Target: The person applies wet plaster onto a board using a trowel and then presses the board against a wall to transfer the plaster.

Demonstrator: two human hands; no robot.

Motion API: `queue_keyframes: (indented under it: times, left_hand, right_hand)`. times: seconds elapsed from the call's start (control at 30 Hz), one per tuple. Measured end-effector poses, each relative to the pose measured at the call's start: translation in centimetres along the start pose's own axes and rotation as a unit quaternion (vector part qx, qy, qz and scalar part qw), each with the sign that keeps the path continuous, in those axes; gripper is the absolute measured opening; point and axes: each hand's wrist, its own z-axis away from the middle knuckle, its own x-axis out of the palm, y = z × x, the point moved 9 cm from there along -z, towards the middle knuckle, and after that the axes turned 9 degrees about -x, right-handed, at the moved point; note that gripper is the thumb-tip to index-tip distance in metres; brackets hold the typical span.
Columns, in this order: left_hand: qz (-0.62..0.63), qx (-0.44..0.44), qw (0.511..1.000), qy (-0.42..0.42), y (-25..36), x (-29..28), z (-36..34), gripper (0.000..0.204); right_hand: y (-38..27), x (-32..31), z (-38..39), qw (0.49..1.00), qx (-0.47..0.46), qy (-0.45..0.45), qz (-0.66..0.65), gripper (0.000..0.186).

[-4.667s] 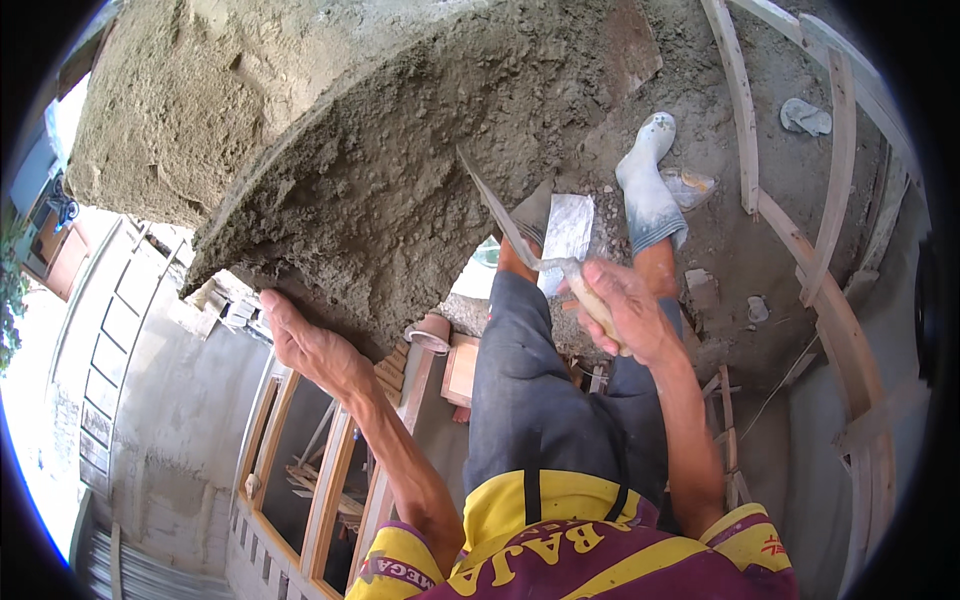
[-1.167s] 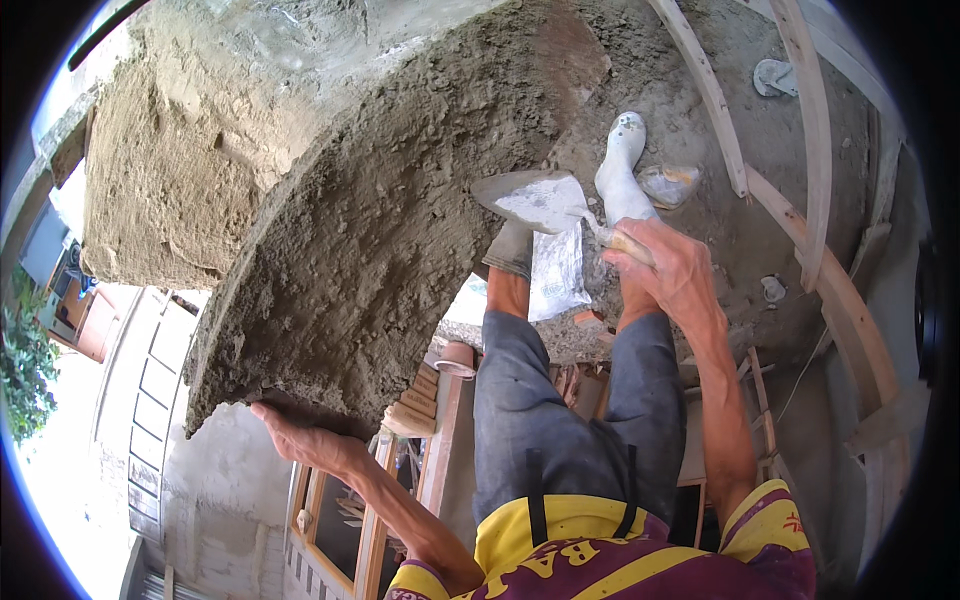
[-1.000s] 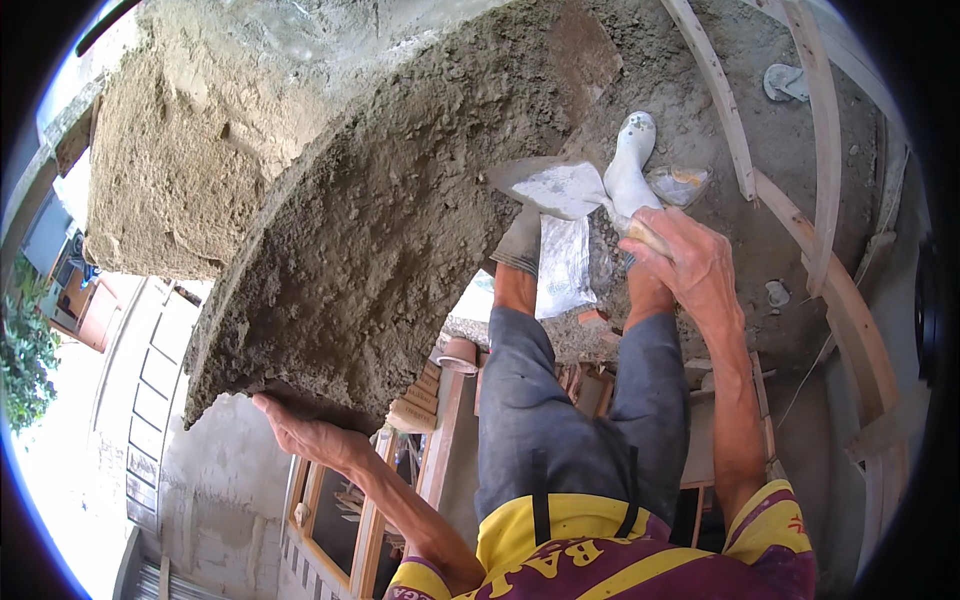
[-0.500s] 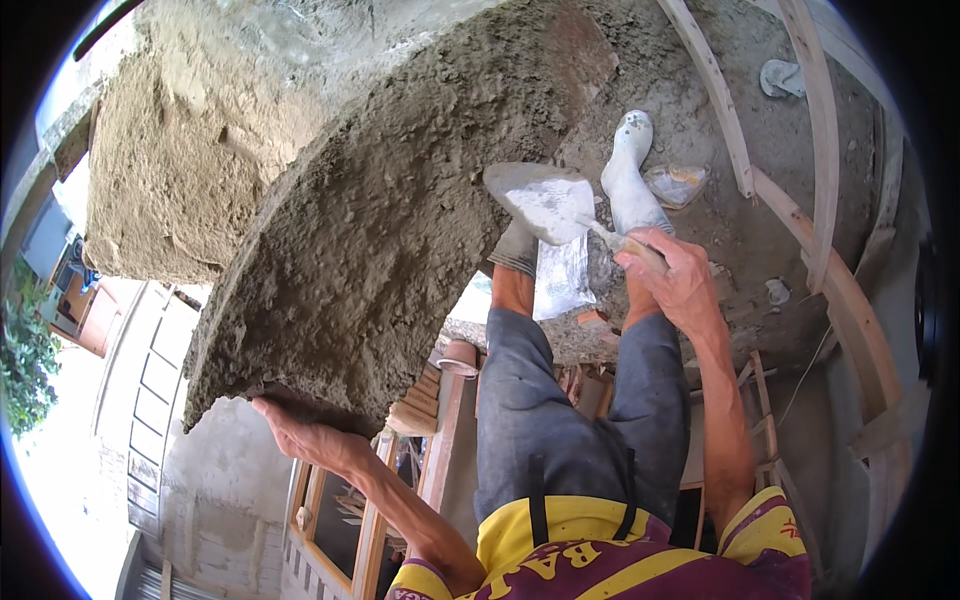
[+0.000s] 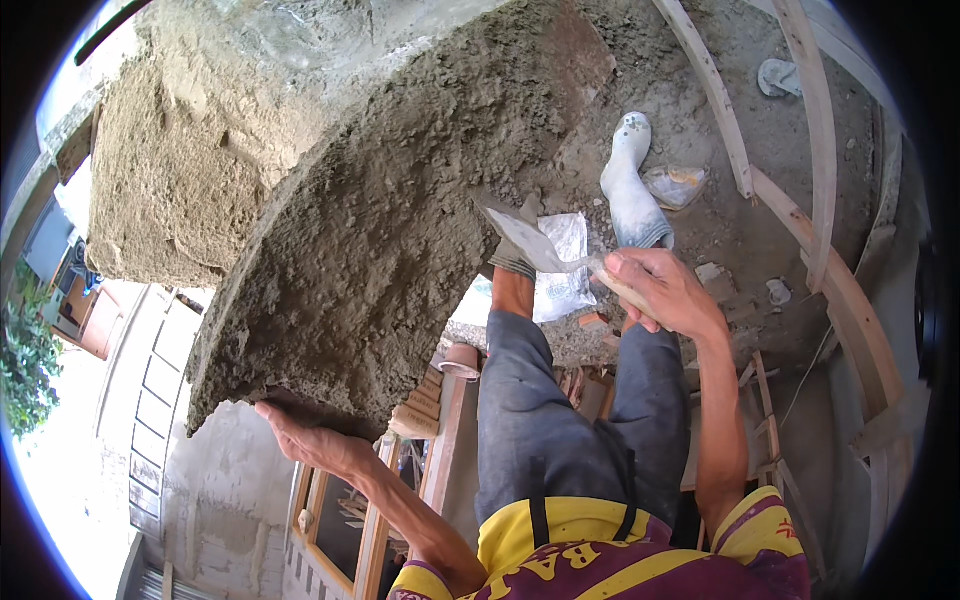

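Note:
In my right hand (image 5: 668, 292) is the pale handle of a pointed trowel (image 5: 530, 238), with the fingers wrapped round it. The metal blade is tilted edge-on, its tip close to the right side of a long curved mass of rough wet mortar (image 5: 350, 210). My left hand (image 5: 322, 445) lies along the lower end of that mass with the fingers stretched out. Part of those fingers is hidden under the dark edge.
I stand on rubble-strewn ground in whitish boots, the right one (image 5: 630, 180) in plain sight. A crumpled plastic bag (image 5: 565, 270) lies between my legs. Curved wooden strips (image 5: 822, 140) arch along the right. A ladder-like frame (image 5: 150, 420) shows lower left.
The trowel blade has turned from showing its flat face to nearly edge-on, and my right hand has shifted slightly down and left. My left hand stays at the mortar's lower end.

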Motion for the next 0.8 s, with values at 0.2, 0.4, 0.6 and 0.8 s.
queue_keyframes:
  times: [0.2, 0.4, 0.6, 0.8]
  left_hand:
    - [0.000, -0.013, 1.000, 0.013, 0.4, 0.3, 0.4, 0.071]
    - [-0.008, -0.017, 1.000, 0.006, 0.4, 0.3, 0.6, 0.071]
    - [-0.026, 0.005, 0.999, 0.024, 1.7, 0.1, 1.1, 0.071]
    - [-0.032, 0.032, 0.998, 0.040, 2.8, 0.9, 2.3, 0.073]
  right_hand:
    - [0.2, 0.2, -0.3, 1.000, 0.014, -0.003, 0.018, 0.053]
    - [3.5, 0.2, 1.3, 0.983, 0.008, 0.131, -0.128, 0.054]
    - [4.7, 4.1, -0.1, 0.992, 0.013, 0.051, -0.119, 0.051]
    - [2.0, 0.6, -2.6, 0.976, -0.026, 0.152, -0.155, 0.051]
